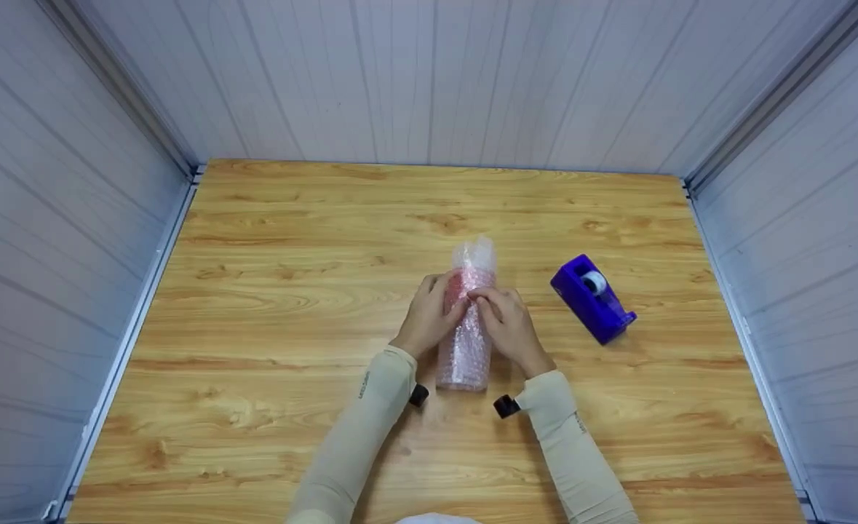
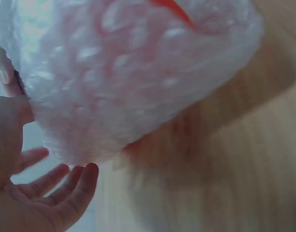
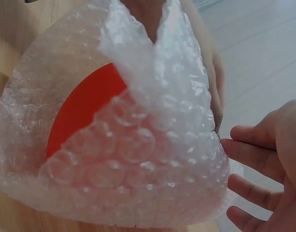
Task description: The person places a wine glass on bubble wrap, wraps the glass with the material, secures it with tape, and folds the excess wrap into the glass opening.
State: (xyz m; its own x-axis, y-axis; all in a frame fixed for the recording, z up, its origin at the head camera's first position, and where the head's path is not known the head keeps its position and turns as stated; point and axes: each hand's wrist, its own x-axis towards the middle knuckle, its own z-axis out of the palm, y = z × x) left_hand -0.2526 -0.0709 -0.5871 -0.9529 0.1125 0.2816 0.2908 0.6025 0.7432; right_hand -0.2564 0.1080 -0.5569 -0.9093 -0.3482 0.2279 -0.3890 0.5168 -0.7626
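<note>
A roll of bubble wrap (image 1: 465,360) lies lengthwise on the table, wound around a red object (image 3: 82,111). In the right wrist view the red shows as a smooth, round-edged surface inside the open end; the rest of it is veiled by the bubbles. My left hand (image 1: 429,313) holds the roll from its left side, thumb over the top and fingers curved along the flank. From the right, my right hand (image 1: 510,327) pinches at the wrap's upper surface, thumb and forefinger close together near the left thumb.
To the right of the roll, a blue tape dispenser (image 1: 592,302) with a roll of clear tape (image 1: 594,282) stands at an angle on the wood-grain table (image 1: 290,291). Pale panel walls (image 1: 429,80) enclose the left, right and back.
</note>
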